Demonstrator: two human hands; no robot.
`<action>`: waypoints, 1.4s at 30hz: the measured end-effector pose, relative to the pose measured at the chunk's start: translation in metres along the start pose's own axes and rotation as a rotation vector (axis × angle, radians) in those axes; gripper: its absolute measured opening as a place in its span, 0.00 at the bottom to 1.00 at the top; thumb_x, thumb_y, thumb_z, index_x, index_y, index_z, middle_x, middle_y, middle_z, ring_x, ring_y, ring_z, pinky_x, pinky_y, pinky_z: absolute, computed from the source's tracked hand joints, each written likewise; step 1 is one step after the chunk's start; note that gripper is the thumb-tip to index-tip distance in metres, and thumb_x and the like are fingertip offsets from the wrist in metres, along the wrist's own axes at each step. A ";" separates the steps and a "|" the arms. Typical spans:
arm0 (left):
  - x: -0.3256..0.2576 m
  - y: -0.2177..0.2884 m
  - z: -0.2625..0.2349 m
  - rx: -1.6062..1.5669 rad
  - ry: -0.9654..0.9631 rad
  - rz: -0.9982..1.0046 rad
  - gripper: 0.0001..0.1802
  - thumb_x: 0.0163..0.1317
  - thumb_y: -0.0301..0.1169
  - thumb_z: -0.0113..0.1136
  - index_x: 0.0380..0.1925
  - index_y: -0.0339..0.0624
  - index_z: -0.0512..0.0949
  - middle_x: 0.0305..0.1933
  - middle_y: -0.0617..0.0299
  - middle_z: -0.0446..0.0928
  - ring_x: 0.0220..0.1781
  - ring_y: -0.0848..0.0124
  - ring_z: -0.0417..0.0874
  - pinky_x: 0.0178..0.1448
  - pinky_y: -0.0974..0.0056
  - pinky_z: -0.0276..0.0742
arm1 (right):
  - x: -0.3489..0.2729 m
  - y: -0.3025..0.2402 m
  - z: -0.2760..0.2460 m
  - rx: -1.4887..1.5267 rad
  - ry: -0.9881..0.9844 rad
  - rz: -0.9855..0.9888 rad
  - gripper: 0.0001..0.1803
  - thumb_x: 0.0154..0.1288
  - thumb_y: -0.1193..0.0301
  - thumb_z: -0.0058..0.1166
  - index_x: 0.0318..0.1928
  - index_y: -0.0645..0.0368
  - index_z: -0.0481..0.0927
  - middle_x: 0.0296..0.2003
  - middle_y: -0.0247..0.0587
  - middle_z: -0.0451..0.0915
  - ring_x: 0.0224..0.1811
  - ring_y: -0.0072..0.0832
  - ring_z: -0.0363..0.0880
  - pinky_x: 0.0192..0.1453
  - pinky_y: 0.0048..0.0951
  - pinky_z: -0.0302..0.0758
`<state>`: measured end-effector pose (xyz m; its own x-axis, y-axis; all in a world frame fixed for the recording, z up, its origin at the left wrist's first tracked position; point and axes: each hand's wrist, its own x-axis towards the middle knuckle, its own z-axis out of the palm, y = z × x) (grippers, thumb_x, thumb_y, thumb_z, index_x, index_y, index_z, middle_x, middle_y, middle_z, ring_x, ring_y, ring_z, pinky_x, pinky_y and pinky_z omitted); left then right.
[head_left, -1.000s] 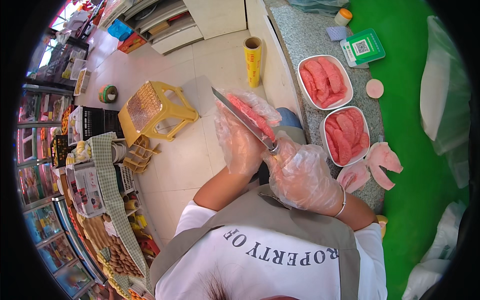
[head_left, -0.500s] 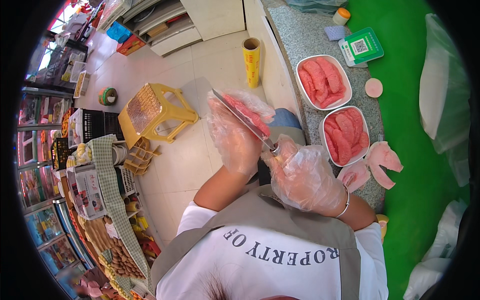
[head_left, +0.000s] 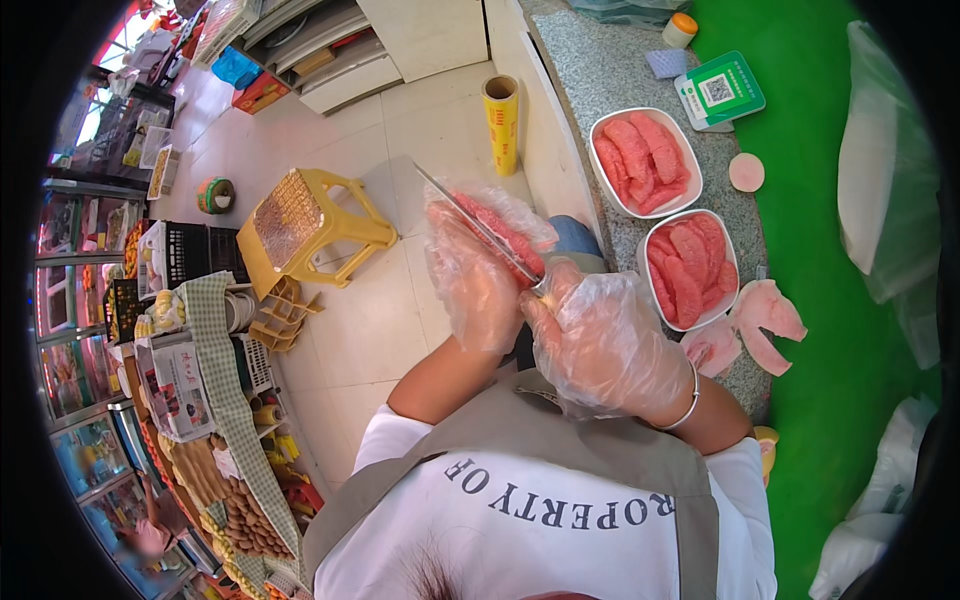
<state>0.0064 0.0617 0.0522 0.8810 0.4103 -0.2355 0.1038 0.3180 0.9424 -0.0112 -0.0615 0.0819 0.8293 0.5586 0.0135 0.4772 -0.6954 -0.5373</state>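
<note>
A piece of red pomelo flesh (head_left: 518, 240) rests in my left hand (head_left: 475, 300), its gloved fingers curled around it. My right hand (head_left: 605, 345), also in a clear plastic glove, is closed on the handle of a knife (head_left: 462, 212). The blade slants up and left, lying along the flesh. To the right, two white tubs (head_left: 598, 165) (head_left: 727, 308) hold peeled pomelo segments. Beside the nearer tub lie pieces of pale pink peel (head_left: 768, 322) (head_left: 712, 348), and a round peel cap (head_left: 746, 172) sits farther back.
The tubs stand on a grey speckled counter (head_left: 620, 75) bordering a green surface (head_left: 840, 370). A payment-code stand (head_left: 722, 90) and an orange-lidded jar (head_left: 680, 30) are behind them. On the floor are a yellow roll (head_left: 501, 130) and a yellow stool (head_left: 335, 235). Produce shelves line the left.
The knife has turned so that its blade looks thinner, nearly edge-on. My left hand, with the pomelo flesh, and my right hand have shifted slightly right. A person has come into view at lower left.
</note>
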 end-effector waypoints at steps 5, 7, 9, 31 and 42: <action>0.004 -0.006 -0.007 0.074 -0.020 0.077 0.30 0.79 0.56 0.23 0.45 0.43 0.68 0.41 0.61 0.73 0.40 0.73 0.78 0.44 0.67 0.79 | 0.004 0.003 -0.010 0.155 0.066 -0.011 0.11 0.67 0.69 0.56 0.43 0.65 0.75 0.19 0.52 0.75 0.21 0.53 0.77 0.24 0.48 0.71; 0.004 -0.007 -0.008 0.074 -0.018 0.079 0.29 0.79 0.55 0.24 0.45 0.43 0.68 0.41 0.61 0.74 0.41 0.73 0.78 0.45 0.67 0.80 | 0.004 0.004 -0.013 0.175 0.112 -0.047 0.10 0.66 0.70 0.57 0.42 0.64 0.76 0.19 0.53 0.75 0.22 0.54 0.77 0.24 0.48 0.70; 0.003 -0.007 -0.006 0.069 0.011 0.103 0.28 0.79 0.55 0.25 0.45 0.43 0.68 0.41 0.61 0.74 0.41 0.73 0.78 0.44 0.67 0.80 | 0.005 0.002 -0.022 0.133 0.018 0.023 0.10 0.66 0.70 0.57 0.43 0.64 0.76 0.20 0.53 0.76 0.23 0.55 0.77 0.24 0.48 0.70; 0.029 -0.051 -0.030 0.096 -0.194 0.079 0.23 0.81 0.44 0.37 0.37 0.40 0.77 0.30 0.58 0.78 0.34 0.72 0.78 0.37 0.63 0.73 | 0.029 0.043 0.023 0.742 0.237 0.128 0.19 0.65 0.65 0.64 0.48 0.68 0.80 0.30 0.50 0.84 0.31 0.28 0.83 0.37 0.31 0.78; 0.026 -0.022 -0.032 0.263 -0.289 0.010 0.23 0.79 0.44 0.41 0.38 0.37 0.77 0.28 0.61 0.77 0.27 0.72 0.81 0.30 0.65 0.80 | 0.036 0.039 0.013 0.650 0.286 0.166 0.09 0.66 0.70 0.62 0.39 0.66 0.82 0.24 0.41 0.81 0.25 0.23 0.78 0.30 0.28 0.75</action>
<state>0.0121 0.0923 0.0174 0.9725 0.1424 -0.1842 0.1758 0.0698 0.9819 0.0339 -0.0628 0.0506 0.9617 0.2672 0.0608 0.1434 -0.3016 -0.9426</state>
